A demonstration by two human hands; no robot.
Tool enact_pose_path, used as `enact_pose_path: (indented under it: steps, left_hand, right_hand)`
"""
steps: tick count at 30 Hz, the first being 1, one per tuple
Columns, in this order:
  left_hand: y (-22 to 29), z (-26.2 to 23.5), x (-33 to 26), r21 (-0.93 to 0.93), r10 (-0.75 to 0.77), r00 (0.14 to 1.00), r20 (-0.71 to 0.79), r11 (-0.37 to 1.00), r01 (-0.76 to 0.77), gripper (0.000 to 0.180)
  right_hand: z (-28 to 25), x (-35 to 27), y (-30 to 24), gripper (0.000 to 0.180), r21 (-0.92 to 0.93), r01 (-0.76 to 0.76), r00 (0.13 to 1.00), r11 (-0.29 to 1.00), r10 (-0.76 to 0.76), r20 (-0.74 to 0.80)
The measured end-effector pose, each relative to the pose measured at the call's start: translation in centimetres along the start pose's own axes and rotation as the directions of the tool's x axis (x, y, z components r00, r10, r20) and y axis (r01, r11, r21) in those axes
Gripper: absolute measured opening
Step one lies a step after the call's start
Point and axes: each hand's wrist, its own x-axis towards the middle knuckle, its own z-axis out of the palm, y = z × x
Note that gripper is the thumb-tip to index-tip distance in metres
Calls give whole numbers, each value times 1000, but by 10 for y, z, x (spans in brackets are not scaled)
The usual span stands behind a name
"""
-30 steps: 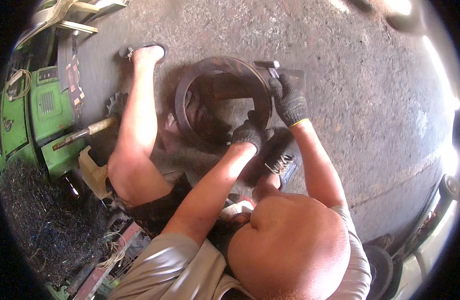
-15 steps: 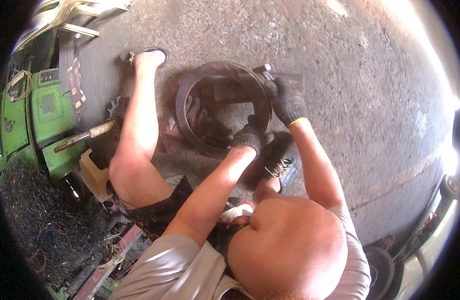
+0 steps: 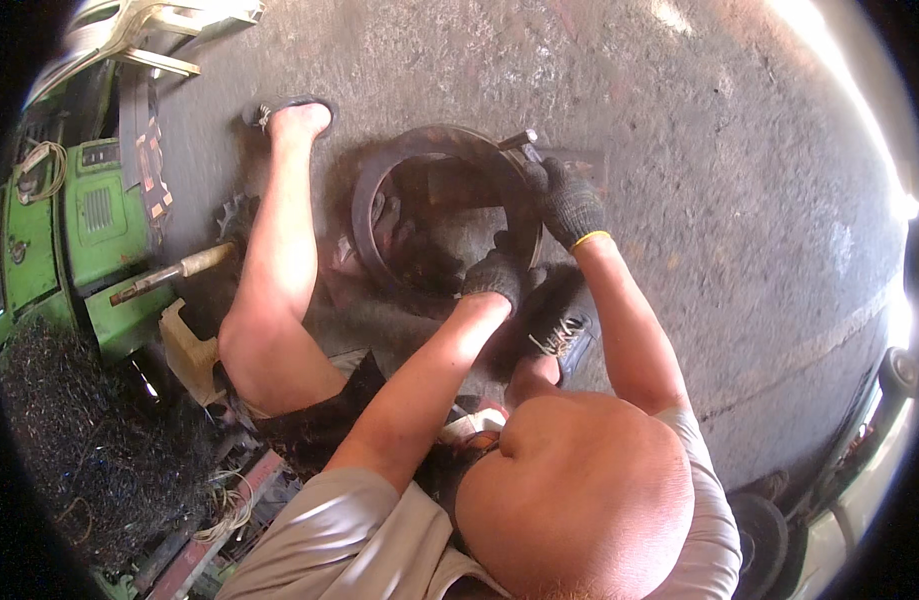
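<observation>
A large dark metal ring (image 3: 367, 200) stands over the floor in front of me, tilted. My left hand (image 3: 494, 275), in a dark knitted glove, is closed on the ring's near right side. My right hand (image 3: 569, 205), in a similar glove with a yellow cuff edge, grips what looks like a hammer (image 3: 519, 140). Its short metal head is at the ring's far right rim; whether they touch I cannot tell. The handle is mostly hidden by the glove. Through the ring show a dark flat plate (image 3: 459, 183) and some crumpled cloth (image 3: 387, 220).
My shoes (image 3: 569, 338) are beside the ring and farther left. Green machinery (image 3: 109, 205), a shaft with a pale sleeve (image 3: 174, 273) and a heap of dark metal shavings (image 3: 99, 430) lie to the left. A tyre (image 3: 757, 545) and a pale vehicle (image 3: 859, 500) are at the lower right.
My right hand has moved slightly left with the hammer, bringing its head closer over the ring's rim. My left hand and the ring have hardly moved.
</observation>
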Motion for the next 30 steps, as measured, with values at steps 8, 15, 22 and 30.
enact_pose_path:
  steps: [8,15,22,30]
  left_hand:
    - [-9,3,5,171,3,1000,-20,985,1,81]
    - [0,0,-4,334,-84,996,17,940,74,94]
    - [-17,6,7,301,107,992,-65,950,-83,90]
    - [1,-6,-15,339,64,996,-63,940,-39,92]
  right_hand:
    - [0,11,-3,45,66,64,994,996,-58,-93]
    - [-6,19,-10,46,122,5,995,993,7,-98]
    - [-11,28,-10,46,47,18,998,999,-16,-55]
    - [-18,23,-8,48,-11,31,998,999,-30,56]
